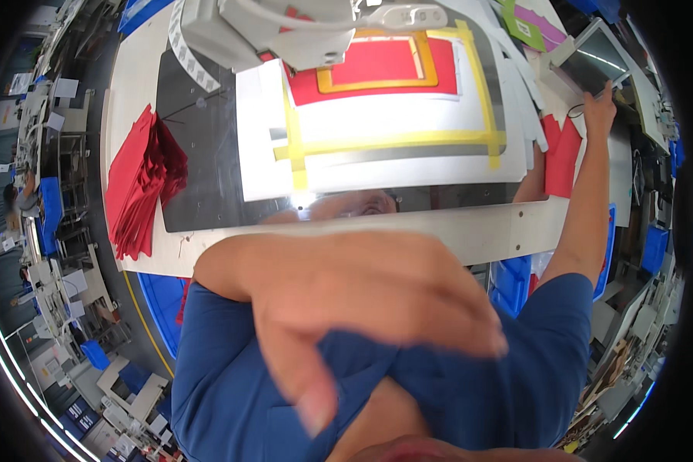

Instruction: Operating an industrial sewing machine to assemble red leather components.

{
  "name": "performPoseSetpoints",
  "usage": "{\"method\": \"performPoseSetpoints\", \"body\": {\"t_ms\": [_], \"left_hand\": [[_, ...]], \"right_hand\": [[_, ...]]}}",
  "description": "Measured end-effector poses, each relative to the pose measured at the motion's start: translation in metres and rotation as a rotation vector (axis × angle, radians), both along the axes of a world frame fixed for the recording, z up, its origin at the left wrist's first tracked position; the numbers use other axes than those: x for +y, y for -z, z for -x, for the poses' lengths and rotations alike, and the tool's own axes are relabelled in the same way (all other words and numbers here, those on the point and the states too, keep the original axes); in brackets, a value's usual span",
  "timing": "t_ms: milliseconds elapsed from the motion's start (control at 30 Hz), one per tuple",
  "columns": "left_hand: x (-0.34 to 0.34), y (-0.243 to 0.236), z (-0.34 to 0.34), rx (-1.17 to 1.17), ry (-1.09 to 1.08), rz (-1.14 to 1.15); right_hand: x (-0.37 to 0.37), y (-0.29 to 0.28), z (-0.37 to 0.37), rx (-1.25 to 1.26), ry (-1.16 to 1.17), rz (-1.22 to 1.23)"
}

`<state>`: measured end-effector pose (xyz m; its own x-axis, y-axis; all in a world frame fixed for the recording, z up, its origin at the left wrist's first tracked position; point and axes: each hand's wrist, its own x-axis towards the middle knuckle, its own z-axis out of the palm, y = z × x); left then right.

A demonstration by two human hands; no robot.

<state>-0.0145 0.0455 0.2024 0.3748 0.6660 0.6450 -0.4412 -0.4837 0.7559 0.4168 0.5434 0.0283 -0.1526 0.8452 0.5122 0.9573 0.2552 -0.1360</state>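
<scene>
My left hand (pixel 362 289) hangs in front of my chest, close to the camera and a little blurred. Its fingers stretch to the right with the thumb apart, and it holds nothing. My right arm reaches to the far right, where my right hand (pixel 600 112) touches the lower edge of a tilted screen (pixel 593 61) with fingers extended. On the table, a yellow-orange frame (pixel 377 82) lies over red fabric (pixel 309 91) on a white sheet (pixel 385 169) marked with yellow tape (pixel 393 141). A grey sewing machine head (pixel 262 35) overhangs the fabric's left part.
A stack of red fabric pieces (pixel 142 185) lies at the table's left edge. More red fabric (pixel 564 158) rests beside my right forearm. Blue bins (pixel 162 304) stand below the front edge. Green (pixel 522 31) and purple pieces lie at the back right.
</scene>
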Motion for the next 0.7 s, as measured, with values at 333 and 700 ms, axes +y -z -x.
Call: {"method": "performPoseSetpoints", "body": {"t_ms": [333,700], "left_hand": [[-0.032,0.012,-0.053,-0.498,0.165,-0.061],[-0.024,0.041,-0.082,-0.719,0.398,-0.008]], "right_hand": [[-0.005,0.002,0.005,0.046,0.054,0.059],[-0.003,0.001,0.007,0.031,0.057,0.04]]}}
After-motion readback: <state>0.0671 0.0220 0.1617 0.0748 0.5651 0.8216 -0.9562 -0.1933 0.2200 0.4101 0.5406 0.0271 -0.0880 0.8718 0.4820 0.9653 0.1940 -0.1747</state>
